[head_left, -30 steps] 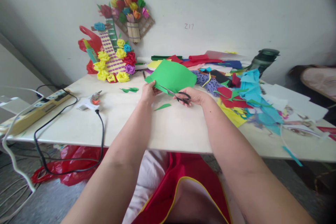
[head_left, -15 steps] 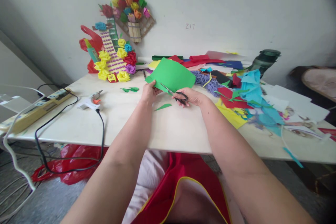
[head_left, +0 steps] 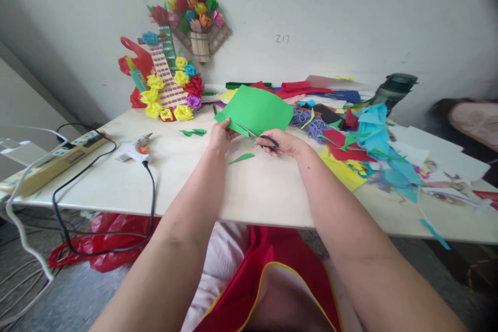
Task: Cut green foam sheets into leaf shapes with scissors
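My left hand (head_left: 220, 136) pinches the lower left corner of a green paper sheet (head_left: 259, 109) held just above the table. My right hand (head_left: 285, 142) is closed through the black handles of a pair of scissors (head_left: 261, 138), whose blades run up-left into the sheet's lower edge. A small green leaf-shaped cutting (head_left: 241, 157) lies on the table right below my hands. Two more green leaf cuttings (head_left: 193, 132) lie a little to the left.
Paper-flower crafts (head_left: 171, 80) lean on the wall at the back left. A glue gun (head_left: 134, 149) with a black cord and a power strip (head_left: 54, 161) lie left. Coloured paper scraps (head_left: 363, 140), purple yarn (head_left: 311, 122) and a dark bottle (head_left: 391, 91) crowd the right of the white table (head_left: 252, 192).
The scissors handles have closed a little and the green sheet has shifted slightly to the right. My hands stay in the same spot.
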A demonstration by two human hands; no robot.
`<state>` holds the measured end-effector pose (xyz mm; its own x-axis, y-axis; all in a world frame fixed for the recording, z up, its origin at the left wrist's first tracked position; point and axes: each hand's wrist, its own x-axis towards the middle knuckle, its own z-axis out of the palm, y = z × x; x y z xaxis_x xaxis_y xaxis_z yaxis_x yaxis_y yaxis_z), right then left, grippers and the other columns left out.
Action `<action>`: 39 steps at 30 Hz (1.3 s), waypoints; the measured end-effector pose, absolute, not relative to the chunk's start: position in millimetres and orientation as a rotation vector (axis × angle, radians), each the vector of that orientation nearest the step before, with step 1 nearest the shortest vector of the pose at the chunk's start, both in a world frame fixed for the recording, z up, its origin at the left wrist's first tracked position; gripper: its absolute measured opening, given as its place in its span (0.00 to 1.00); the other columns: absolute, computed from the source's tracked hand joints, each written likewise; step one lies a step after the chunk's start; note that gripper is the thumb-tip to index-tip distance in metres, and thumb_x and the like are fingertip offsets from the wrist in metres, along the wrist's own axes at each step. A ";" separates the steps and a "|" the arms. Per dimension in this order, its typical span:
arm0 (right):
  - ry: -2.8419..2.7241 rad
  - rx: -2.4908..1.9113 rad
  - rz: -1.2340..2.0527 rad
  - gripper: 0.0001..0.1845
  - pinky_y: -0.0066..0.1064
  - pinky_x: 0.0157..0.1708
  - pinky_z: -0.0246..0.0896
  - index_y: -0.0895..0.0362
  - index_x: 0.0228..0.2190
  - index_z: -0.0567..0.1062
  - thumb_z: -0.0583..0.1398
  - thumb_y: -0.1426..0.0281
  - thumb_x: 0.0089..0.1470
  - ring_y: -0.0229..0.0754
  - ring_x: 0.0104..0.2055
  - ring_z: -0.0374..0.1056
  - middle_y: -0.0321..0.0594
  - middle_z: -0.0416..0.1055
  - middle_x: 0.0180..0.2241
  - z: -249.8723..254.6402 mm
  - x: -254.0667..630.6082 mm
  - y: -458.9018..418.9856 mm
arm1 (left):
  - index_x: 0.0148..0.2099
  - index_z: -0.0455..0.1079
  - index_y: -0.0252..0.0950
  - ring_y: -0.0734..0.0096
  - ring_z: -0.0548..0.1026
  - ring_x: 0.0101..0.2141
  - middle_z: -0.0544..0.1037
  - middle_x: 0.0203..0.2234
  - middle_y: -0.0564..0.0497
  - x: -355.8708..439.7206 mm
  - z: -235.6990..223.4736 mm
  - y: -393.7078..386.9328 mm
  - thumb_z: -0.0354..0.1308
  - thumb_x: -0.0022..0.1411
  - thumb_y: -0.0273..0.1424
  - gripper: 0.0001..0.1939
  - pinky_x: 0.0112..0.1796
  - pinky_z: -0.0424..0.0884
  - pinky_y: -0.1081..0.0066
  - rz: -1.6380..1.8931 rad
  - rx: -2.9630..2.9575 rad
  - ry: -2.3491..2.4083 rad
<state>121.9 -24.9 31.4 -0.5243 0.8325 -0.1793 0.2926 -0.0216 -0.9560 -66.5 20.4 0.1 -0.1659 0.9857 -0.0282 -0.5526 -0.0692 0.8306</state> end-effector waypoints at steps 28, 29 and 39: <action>-1.850 -1.155 1.529 0.09 0.21 0.07 0.43 0.64 0.27 0.71 0.60 0.69 0.52 0.28 0.10 0.53 0.32 0.63 0.12 25.1 129.8 -16.6 | 0.41 0.67 0.34 0.70 0.76 0.27 0.77 0.26 0.51 -68.1 -1.5 19.2 0.57 0.56 0.28 0.09 0.38 0.74 0.63 1.533 0.756 0.798; -1.851 -1.152 1.527 0.09 0.20 0.07 0.43 0.64 0.27 0.71 0.60 0.69 0.52 0.28 0.10 0.53 0.32 0.63 0.12 25.1 129.9 -16.5 | 0.40 0.67 0.34 0.70 0.76 0.27 0.76 0.26 0.51 -68.1 -1.4 19.0 0.57 0.56 0.28 0.08 0.38 0.74 0.63 1.533 0.755 0.795; -1.842 -1.116 1.482 0.07 0.19 0.07 0.46 0.62 0.24 0.69 0.60 0.72 0.50 0.27 0.10 0.53 0.30 0.62 0.12 21.8 127.6 -15.4 | 0.37 0.66 0.34 0.69 0.76 0.27 0.74 0.22 0.51 -69.0 -4.5 23.8 0.58 0.55 0.36 0.11 0.35 0.73 0.66 1.587 0.756 0.885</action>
<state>127.6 -15.4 21.8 -0.5246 0.8458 -0.0970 0.2759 0.0611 -0.9593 -69.0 23.8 -4.5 -0.1823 0.9831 0.0151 -0.5037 -0.1066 0.8573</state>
